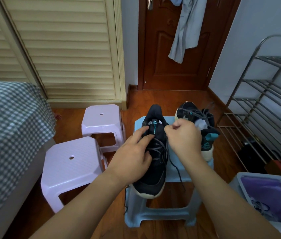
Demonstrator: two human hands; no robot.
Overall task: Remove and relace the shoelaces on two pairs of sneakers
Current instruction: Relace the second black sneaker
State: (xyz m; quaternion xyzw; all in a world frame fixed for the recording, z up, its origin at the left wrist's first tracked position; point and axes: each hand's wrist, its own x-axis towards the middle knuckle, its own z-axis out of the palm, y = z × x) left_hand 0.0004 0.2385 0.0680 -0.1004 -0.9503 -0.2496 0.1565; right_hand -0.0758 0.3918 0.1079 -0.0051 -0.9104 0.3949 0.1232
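A pale blue stool (160, 216) carries both sneakers. The black sneaker (153, 176) lies under the left hand (132, 154), whose straight fingers (144, 133) press on its tongue and laces. Just right of those fingers, the right hand (182, 135) is curled, seemingly pinching the dark shoelace (176, 168) that trails below it. Beyond its knuckles stands the second sneaker (203, 131).

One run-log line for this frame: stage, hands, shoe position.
stage: lacing near sneaker | left hand: rests on laces | right hand: pinches shoelace | both sneakers on blue stool
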